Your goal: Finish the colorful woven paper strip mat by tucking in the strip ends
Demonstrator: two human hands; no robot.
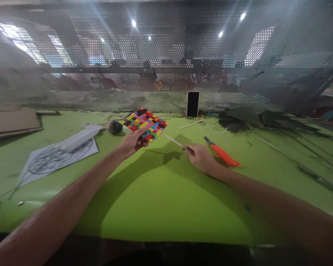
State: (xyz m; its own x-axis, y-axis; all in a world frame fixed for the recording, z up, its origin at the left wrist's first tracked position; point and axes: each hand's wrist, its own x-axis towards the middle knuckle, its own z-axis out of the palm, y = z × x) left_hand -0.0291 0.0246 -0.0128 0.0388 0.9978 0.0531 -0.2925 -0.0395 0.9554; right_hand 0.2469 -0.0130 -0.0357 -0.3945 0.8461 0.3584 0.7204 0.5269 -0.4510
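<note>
My left hand (133,143) is closed on a woven square (152,123) of multicoloured strips, held above the table with the thumb on its upper face. In my right hand (199,157) is a thin pale stick (173,140), gripped at its near end. The stick's far end meets or passes close to the square's right corner; whether it is fixed there I cannot tell. Just right of my right hand lies an orange-handled knife (224,154) with a dark tip. A small dark, mottled ball (115,127) sits left of the woven square.
The green table (166,207) ends at a perforated metal screen (166,74). A phone (192,104) leans upright there. Dark leaves (241,119) lie at the right, near a thin dark rod (320,180). On the left are a patterned sheet (58,162), a white roll (80,137) and cardboard (12,120).
</note>
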